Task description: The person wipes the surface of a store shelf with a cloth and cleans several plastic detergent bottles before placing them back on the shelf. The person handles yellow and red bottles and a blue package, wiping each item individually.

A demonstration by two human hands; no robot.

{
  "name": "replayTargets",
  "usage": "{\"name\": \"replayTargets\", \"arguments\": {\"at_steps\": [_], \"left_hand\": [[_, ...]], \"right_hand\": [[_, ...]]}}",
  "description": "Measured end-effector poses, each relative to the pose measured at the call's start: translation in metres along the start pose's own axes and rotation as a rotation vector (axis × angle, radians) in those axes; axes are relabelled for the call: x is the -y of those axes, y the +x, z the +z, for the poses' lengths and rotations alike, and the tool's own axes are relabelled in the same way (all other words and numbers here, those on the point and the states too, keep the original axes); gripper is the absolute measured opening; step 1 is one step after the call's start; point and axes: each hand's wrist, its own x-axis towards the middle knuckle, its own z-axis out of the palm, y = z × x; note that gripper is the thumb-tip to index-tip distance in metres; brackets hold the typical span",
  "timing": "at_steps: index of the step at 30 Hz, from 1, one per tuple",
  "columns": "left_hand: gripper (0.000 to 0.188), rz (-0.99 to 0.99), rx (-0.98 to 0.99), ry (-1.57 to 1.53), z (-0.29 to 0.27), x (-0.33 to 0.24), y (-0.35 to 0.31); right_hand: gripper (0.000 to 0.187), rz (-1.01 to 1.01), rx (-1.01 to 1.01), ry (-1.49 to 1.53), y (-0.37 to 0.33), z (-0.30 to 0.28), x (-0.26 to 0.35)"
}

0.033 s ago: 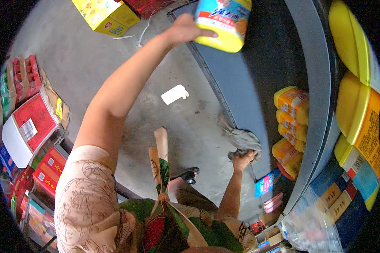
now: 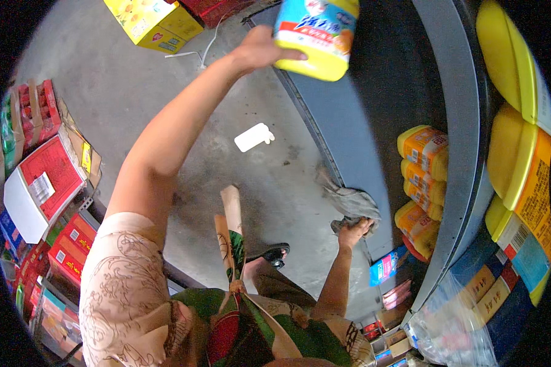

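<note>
Closed on one side of a large yellow plastic container with a blue, white and red label (image 2: 317, 38), the left hand (image 2: 258, 50) shows, in the head view, a thumb laid across the container's lower front; the fingers behind it are hidden. From that grip the container lies to the person's right, its base toward the body and its long axis running away from the person, slightly tilted. Its top is cut off by the upper edge of the picture. It overlaps the far stretch of a long blue-grey metal shelf (image 2: 333, 125), but whether its base touches that surface or hangs above it cannot be told.

Nearer the body, the right hand (image 2: 352, 233) has its fingers curled over a crumpled grey cloth (image 2: 356, 203), bunched at the shelf's front edge, with one loose end trailing over that edge toward the grey concrete floor (image 2: 281, 202). This hand is well apart from the container, which only the left hand holds. It is the nearer of the two to a row of yellow packs with orange labels (image 2: 421, 180), standing farther right on the shelf and touched by neither hand.
</note>
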Motion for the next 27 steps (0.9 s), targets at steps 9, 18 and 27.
{"name": "replayTargets", "arguments": {"at_steps": [9, 18, 27], "left_hand": [[0.055, -0.127, 0.106, -0.106, -0.045, 0.006, -0.076], [0.055, -0.329, 0.134, -0.12, -0.052, 0.007, -0.069], [0.047, -0.169, 0.228, 0.018, -0.051, 0.027, -0.053]], "right_hand": [[0.054, -0.287, -0.059, 0.177, 0.067, -0.039, -0.034], [0.046, -0.505, 0.12, -0.129, 0.14, -0.122, 0.202], [0.05, -0.048, 0.634, 1.349, 0.212, -0.046, 0.38]]}}
